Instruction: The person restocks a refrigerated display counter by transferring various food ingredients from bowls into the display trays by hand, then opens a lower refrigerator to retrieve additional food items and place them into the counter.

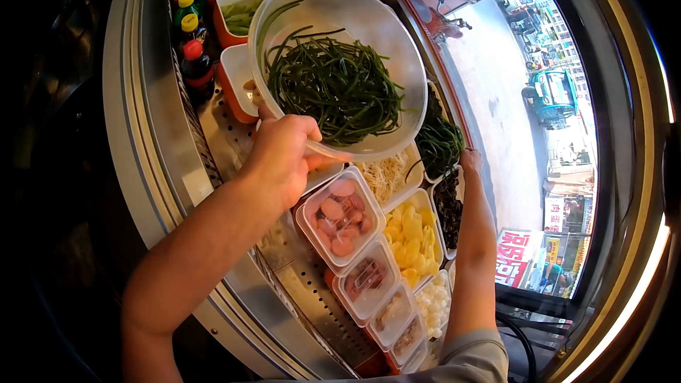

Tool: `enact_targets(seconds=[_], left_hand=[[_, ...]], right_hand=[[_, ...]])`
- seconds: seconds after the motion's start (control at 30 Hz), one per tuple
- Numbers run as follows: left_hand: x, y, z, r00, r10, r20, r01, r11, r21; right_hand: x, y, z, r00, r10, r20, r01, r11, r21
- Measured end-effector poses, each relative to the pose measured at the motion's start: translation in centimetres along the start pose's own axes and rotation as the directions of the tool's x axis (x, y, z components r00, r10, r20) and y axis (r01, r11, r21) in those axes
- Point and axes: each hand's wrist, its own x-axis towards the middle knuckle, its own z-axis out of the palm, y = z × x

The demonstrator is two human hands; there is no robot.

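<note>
My left hand [284,145] is closed on the near rim of a translucent plastic bowl [362,10], which is tilted toward me above the food containers. Long dark green strips [333,85], looking like shredded kelp, lie in the bowl. At the right, my right hand [470,160] touches the edge of a heap of similar green strips [438,143] in a container. Its fingers are mostly hidden, so I cannot tell whether they grip anything. Beside that heap are bean sprouts [383,179], with a few green strands hanging over them.
Yellow slices [411,237], dark fungus-like pieces [447,206] and lidded boxes, one with pink round slices [344,216], stand close by. Several bottles [196,64] line the upper left. A perforated metal counter [312,305] runs below. A window frame [596,191] borders the right, facing a street.
</note>
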Motion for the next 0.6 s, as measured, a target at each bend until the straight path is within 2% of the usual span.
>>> enact_targets(seconds=[0.03,0.07,0.13,0.17,0.2,0.27,0.3,0.37,0.4,0.5,0.53,0.57,0.6], left_hand=[[-0.2,-0.1,0.2,1.000,0.004,-0.012,-0.004,1.000,-0.014],[-0.2,-0.2,0.4,0.999,0.038,-0.020,-0.038,0.999,-0.018],[-0.3,-0.2,0.5,0.997,0.074,-0.032,-0.074,0.997,-0.020],[-0.3,-0.2,0.5,0.996,0.079,-0.033,-0.080,0.997,-0.019],[-0.1,-0.3,0.2,0.997,0.074,-0.031,-0.075,0.997,-0.020],[0.2,-0.4,-0.2,0.997,0.067,-0.026,-0.067,0.998,-0.010],[0.3,-0.4,-0.2,0.998,0.067,-0.020,-0.067,0.998,-0.004],[0.3,-0.4,-0.1,0.997,0.073,-0.026,-0.073,0.997,-0.010],[0.2,-0.3,0.0,0.997,0.078,-0.028,-0.078,0.997,-0.017],[-0.1,-0.1,0.2,0.996,0.060,-0.060,-0.061,0.998,-0.007],[-0.2,0.0,0.4,0.996,0.052,-0.069,-0.052,0.999,-0.002],[-0.4,0.2,0.7,0.996,0.049,-0.074,-0.050,0.999,-0.017],[-0.6,0.4,0.9,0.996,0.049,-0.078,-0.051,0.998,-0.022]], right_hand=[[1.8,0.7,0.8,0.984,0.090,0.156,-0.115,0.981,0.156],[2.8,-0.3,0.9,0.932,0.222,0.288,-0.305,0.908,0.287],[3.0,-1.4,2.9,0.981,0.073,0.181,-0.137,0.918,0.373],[3.3,-2.3,3.9,0.986,0.031,0.163,-0.080,0.949,0.306],[3.4,-2.5,4.3,0.992,-0.081,0.096,0.060,0.978,0.202],[1.3,-3.8,2.6,0.967,-0.232,0.103,0.222,0.970,0.098],[1.2,-3.3,2.8,0.968,-0.228,0.107,0.219,0.971,0.094],[1.4,-2.5,2.5,0.920,-0.372,0.122,0.380,0.923,-0.054],[2.3,-1.5,2.6,0.921,-0.371,0.116,0.379,0.924,-0.058],[3.0,-0.7,1.4,0.850,-0.445,0.282,0.471,0.882,-0.030],[2.3,-1.8,0.3,0.850,-0.445,0.281,0.471,0.881,-0.032],[1.0,-4.0,-1.1,0.945,-0.266,0.190,0.295,0.945,-0.142],[0.2,-5.2,-1.7,0.994,-0.080,0.080,0.097,0.969,-0.229]])
